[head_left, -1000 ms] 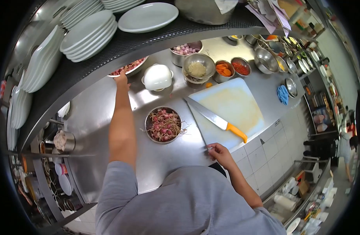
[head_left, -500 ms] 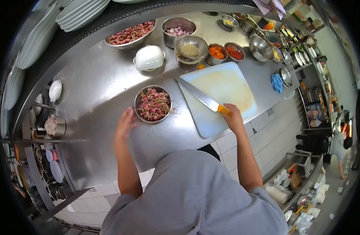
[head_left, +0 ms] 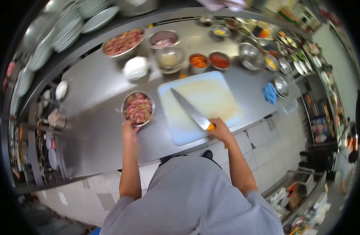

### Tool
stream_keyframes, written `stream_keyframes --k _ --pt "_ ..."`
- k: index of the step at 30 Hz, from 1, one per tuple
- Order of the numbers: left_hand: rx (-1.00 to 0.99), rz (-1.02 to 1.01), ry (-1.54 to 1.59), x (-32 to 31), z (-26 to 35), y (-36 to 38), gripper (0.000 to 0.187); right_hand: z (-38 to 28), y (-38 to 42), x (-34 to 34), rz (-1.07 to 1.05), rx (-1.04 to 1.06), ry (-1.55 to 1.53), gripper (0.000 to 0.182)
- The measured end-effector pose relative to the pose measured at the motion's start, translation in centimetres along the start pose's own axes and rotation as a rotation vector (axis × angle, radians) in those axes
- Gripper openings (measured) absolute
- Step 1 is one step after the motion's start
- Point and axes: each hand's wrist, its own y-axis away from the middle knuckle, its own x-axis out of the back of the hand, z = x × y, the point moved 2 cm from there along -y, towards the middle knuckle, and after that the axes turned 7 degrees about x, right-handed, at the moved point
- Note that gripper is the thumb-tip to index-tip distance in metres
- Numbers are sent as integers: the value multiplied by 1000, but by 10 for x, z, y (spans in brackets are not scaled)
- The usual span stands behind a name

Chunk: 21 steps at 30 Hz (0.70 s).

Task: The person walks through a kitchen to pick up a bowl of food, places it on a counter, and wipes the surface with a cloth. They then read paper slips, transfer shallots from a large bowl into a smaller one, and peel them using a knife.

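My right hand (head_left: 220, 130) is wrapped around the yellow handle of a large kitchen knife (head_left: 189, 110). The blade lies across the white cutting board (head_left: 201, 86), tip pointing to the far left corner. At the near rim of a metal bowl (head_left: 153, 111) my left hand (head_left: 130, 130) has its fingers closed on the edge. Small red shallots (head_left: 137, 106) with dry roots and stems fill that bowl, blurred by motion. It stands on the steel table just left of the board.
Behind the board stand bowls of sliced carrot (head_left: 198, 61) and chopped red pieces (head_left: 219, 60). A white lidded pot (head_left: 135, 67) and a large bowl of shallots (head_left: 123, 42) are at the back left. A blue cloth (head_left: 270, 93) lies on the right. Plates (head_left: 101, 19) stack on the overhead shelf.
My left hand has moved from beside the shallot bowl onto its near rim. The knife has shifted further onto the board, still in my right hand. The whole view has turned somewhat.
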Motion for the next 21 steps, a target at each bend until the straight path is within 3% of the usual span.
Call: stream_keyframes --k 4,9,12,16,19,21 --pt "14 -147 31 -64 -6 39 26 45 49 60 122 -109 -7 48" --pt "76 -239 -105 -141 -49 58 22 89 34 118 149 -68 95 44" --pt "136 -126 -42 -178 -76 72 21 107 11 129 211 42 155 40" --pt "28 -138 -99 -188 -81 76 28 124 0 144 307 164 95 37" --pt "-31 37 -148 -173 -72 80 33 141 7 163 505 83 -107 39" --pt "-189 225 -101 -159 -61 78 32 189 10 174 648 49 -166 39"
